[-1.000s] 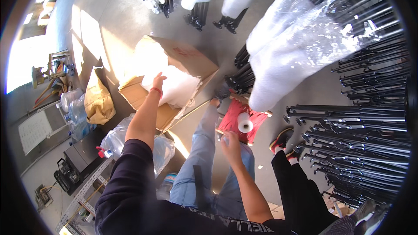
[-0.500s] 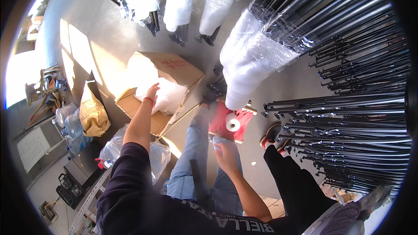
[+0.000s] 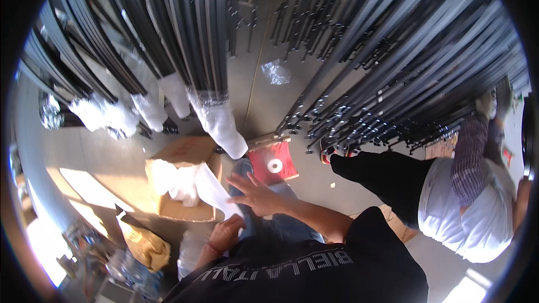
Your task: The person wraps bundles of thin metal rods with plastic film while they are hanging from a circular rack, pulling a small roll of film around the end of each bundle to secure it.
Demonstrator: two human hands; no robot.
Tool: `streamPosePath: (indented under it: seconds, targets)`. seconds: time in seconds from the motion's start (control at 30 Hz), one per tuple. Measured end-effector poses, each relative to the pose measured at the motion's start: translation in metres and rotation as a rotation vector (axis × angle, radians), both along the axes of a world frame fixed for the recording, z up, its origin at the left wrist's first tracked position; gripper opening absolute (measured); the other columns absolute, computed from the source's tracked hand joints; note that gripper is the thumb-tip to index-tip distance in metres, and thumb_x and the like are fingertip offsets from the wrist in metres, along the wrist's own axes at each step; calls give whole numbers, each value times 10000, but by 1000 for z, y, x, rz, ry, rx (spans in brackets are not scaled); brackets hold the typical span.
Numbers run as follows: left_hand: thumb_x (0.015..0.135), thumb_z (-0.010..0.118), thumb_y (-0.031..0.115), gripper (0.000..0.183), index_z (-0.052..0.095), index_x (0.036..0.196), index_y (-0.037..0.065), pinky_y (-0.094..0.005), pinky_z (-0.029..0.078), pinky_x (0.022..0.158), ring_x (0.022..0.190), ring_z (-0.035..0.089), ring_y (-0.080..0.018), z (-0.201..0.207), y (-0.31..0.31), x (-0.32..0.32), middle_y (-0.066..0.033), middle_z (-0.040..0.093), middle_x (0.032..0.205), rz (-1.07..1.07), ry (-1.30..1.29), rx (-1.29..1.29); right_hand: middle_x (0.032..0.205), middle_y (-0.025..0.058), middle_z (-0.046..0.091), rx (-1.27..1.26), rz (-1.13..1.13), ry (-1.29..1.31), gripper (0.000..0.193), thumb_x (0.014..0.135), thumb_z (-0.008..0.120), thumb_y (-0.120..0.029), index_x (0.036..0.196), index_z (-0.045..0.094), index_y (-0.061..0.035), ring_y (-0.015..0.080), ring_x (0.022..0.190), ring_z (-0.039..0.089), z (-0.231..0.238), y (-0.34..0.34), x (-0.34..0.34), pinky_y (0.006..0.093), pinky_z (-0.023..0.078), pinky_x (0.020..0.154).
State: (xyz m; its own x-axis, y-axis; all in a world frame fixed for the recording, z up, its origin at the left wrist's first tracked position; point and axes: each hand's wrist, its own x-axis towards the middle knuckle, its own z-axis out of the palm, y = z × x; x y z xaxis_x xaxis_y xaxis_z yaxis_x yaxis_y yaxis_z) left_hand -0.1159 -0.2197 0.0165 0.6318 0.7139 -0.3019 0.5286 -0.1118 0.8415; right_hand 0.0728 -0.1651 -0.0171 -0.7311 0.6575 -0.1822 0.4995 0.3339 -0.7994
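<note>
My left hand (image 3: 225, 232) is closed on the end of a thin white sheet, probably packing foam (image 3: 213, 191). The sheet stretches up from it to an open cardboard box (image 3: 174, 150), which holds more white sheets (image 3: 175, 182). My right hand (image 3: 257, 195) hovers just beside the sheet with its fingers spread and nothing gripped. Beyond my knees, a white roll (image 3: 274, 166) stands on a red-topped stool (image 3: 258, 160). Close to the stool is the white-wrapped end (image 3: 224, 134) of a bundle of black tubes (image 3: 205, 45).
More wrapped bundles (image 3: 149, 109) hang at the left. Rows of black metal rods (image 3: 365, 78) fill the far right. A co-worker in a white top (image 3: 460, 213) stands at right, hands on the rods. A brown paper bag (image 3: 146, 244) and clear plastic bottles (image 3: 188, 252) sit at lower left.
My left hand has come back from inside the box toward my body, pulling a white sheet. The right hand has risen beside it, fingers spread. The view has swung, bringing the co-worker further in.
</note>
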Motion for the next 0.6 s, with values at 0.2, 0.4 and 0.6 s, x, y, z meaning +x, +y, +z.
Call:
streamPosePath:
  seconds: [0.2, 0.4, 0.6]
  targets:
    - [713, 541, -69, 122, 562, 794, 20, -267, 449, 642, 714, 568, -196, 56, 105, 37, -74, 568, 780, -149, -310, -107, 1265, 75, 429, -510, -351, 155, 169, 734, 572, -168, 881, 614, -97, 252, 1280, 224, 57, 4, 72, 489, 101, 1038]
    - [774, 601, 101, 552, 316, 1238, 9, -326, 325, 934, 1142, 410, -237, 95, 203, 125, -151, 411, 1230, -45, -442, 122, 1083, 82, 556, 368, -733, -160, 136, 727, 580, -121, 837, 613, -49, 251, 1189, 365, 157, -12, 127, 416, 148, 1051]
    - [752, 621, 90, 649, 276, 1300, 35, -301, 260, 992, 1231, 307, -193, 98, 328, 207, -94, 352, 1307, 13, -746, -82, 649, 187, 543, 253, -832, 136, 106, 782, 530, -100, 855, 530, -23, 356, 639, 561, 205, 1, 165, 405, 410, 528]
